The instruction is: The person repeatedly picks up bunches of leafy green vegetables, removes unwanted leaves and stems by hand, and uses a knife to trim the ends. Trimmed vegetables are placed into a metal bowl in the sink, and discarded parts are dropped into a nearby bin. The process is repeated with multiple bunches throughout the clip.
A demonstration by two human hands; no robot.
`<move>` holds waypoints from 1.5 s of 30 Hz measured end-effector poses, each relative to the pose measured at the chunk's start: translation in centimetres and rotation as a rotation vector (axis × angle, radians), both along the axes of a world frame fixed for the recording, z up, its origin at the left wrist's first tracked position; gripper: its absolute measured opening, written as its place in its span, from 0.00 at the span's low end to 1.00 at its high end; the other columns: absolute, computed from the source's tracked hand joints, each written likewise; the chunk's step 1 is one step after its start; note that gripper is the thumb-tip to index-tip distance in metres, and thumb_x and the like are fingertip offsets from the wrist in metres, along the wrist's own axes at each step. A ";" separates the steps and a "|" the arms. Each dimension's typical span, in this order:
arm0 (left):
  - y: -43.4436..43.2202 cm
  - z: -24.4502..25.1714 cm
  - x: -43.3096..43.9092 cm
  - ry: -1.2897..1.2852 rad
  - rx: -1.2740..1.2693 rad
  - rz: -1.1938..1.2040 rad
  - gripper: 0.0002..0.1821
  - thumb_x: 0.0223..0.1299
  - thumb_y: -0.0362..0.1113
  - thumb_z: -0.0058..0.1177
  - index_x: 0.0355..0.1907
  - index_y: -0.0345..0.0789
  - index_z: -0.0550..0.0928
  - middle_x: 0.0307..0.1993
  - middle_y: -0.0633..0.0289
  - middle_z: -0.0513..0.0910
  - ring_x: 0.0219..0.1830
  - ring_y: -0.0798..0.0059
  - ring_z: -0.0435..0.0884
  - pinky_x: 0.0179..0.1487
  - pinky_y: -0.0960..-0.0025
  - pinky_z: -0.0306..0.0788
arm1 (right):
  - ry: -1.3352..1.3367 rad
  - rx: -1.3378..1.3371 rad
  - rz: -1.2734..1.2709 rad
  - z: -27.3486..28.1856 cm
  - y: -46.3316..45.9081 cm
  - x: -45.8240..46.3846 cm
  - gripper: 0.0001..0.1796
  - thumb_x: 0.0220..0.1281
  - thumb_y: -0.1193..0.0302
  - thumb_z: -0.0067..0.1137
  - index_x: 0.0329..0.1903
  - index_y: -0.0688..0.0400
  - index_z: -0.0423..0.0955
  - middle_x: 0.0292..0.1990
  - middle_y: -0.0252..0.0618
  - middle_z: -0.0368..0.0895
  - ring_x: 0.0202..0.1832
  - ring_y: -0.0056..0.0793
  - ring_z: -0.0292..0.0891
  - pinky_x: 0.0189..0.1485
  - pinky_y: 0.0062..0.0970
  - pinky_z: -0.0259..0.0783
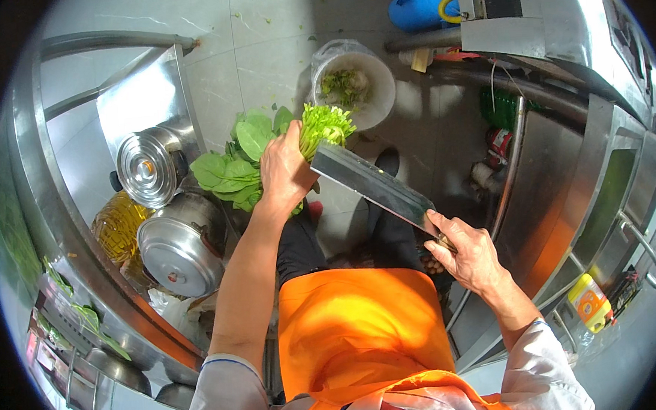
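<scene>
My left hand (pixel 286 165) grips a bunch of leafy greens (pixel 235 174), with broad leaves to the left and cut pale-green stems toward the right. A Chinese cleaver (pixel 373 184) is in my right hand (pixel 461 247), held by its handle. The front end of its broad blade is close to the stems and my left hand; whether it touches them I cannot tell. Just beyond the stems stands a white lined bin (pixel 384 97) on the floor, with green scraps (pixel 346 88) inside.
To the left, two lidded metal pots (pixel 178 251) and a jug of yellow oil (pixel 116 223) sit beneath a steel table (pixel 96 241). On the right are steel kitchen units (pixel 564 190). A blue plastic jug (pixel 420 3) lies at the far right; bits of leaf dot the tiled floor (pixel 272 25).
</scene>
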State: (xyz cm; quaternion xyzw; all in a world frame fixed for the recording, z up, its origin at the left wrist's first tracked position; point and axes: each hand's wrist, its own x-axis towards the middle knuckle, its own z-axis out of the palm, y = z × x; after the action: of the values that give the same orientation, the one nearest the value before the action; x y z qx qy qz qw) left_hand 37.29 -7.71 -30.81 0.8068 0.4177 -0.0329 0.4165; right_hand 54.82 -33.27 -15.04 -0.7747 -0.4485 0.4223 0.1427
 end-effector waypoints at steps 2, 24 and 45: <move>0.0 -0.1 -0.1 -0.001 -0.043 0.034 0.30 0.47 0.42 0.72 0.50 0.32 0.75 0.37 0.42 0.85 0.42 0.40 0.83 0.46 0.48 0.74 | 0.015 0.020 -0.038 -0.1 0.0 -0.3 0.29 0.63 0.65 0.69 0.65 0.56 0.73 0.34 0.44 0.81 0.30 0.45 0.82 0.33 0.38 0.79; -1.4 -1.1 -0.5 -0.086 0.088 -0.021 0.28 0.48 0.38 0.69 0.53 0.33 0.78 0.33 0.44 0.84 0.41 0.43 0.83 0.47 0.51 0.75 | 0.047 0.034 0.014 -0.8 0.8 0.5 0.27 0.66 0.64 0.66 0.64 0.58 0.72 0.34 0.45 0.81 0.31 0.48 0.81 0.33 0.41 0.78; -0.9 -1.4 -0.8 -0.029 -0.144 0.008 0.31 0.41 0.34 0.72 0.53 0.35 0.79 0.36 0.46 0.87 0.41 0.44 0.86 0.46 0.52 0.78 | -0.060 0.052 0.014 -5.3 0.2 -0.9 0.28 0.65 0.61 0.66 0.65 0.52 0.72 0.32 0.42 0.79 0.29 0.47 0.81 0.31 0.42 0.78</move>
State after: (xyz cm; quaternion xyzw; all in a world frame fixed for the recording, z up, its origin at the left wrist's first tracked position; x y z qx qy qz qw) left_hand 36.53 -8.63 -32.17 0.7734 0.4114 -0.0493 0.4797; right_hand 53.96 -33.07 -20.31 -0.7799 -0.4689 0.3880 0.1460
